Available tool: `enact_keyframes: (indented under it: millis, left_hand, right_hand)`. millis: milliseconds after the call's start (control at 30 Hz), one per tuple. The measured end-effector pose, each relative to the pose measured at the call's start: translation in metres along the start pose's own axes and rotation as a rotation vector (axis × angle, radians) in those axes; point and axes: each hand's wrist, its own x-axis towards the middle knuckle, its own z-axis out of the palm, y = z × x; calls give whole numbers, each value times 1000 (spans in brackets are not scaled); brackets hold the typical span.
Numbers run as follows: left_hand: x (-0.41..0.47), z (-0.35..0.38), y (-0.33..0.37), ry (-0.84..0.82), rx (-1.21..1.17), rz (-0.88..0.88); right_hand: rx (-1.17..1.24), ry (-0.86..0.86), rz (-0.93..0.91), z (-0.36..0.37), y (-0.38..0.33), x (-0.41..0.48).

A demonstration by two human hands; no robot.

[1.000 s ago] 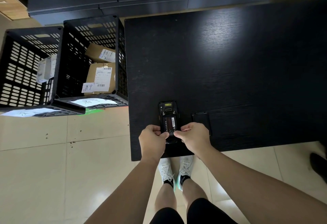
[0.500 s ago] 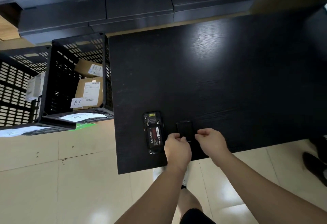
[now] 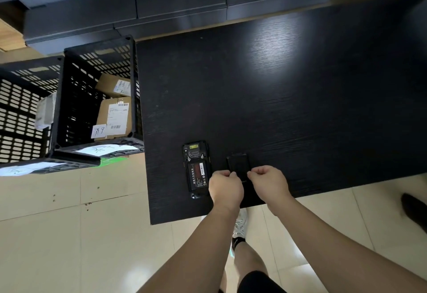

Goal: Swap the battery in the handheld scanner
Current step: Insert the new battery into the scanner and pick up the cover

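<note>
I see a black wood-grain table (image 3: 288, 98) carrying 2 things near its front edge. The scanner (image 3: 196, 169) lies back-up with its battery (image 3: 197, 173) showing, just left of my left hand (image 3: 225, 188). A flat black cover (image 3: 238, 165) lies between both hands, my left and right hand (image 3: 269, 180) fingertips at its near sides.
</note>
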Motion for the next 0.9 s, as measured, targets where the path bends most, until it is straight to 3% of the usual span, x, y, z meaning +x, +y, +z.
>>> enact_keyframes:
  millis: [300, 900]
  left_hand:
    - [2, 0, 0, -9, 11, 13]
    - [-10, -28, 5, -33, -150, 106]
  right_hand:
    - [61, 4, -14, -6, 0, -3]
    - [202, -268, -19, -21, -17, -17]
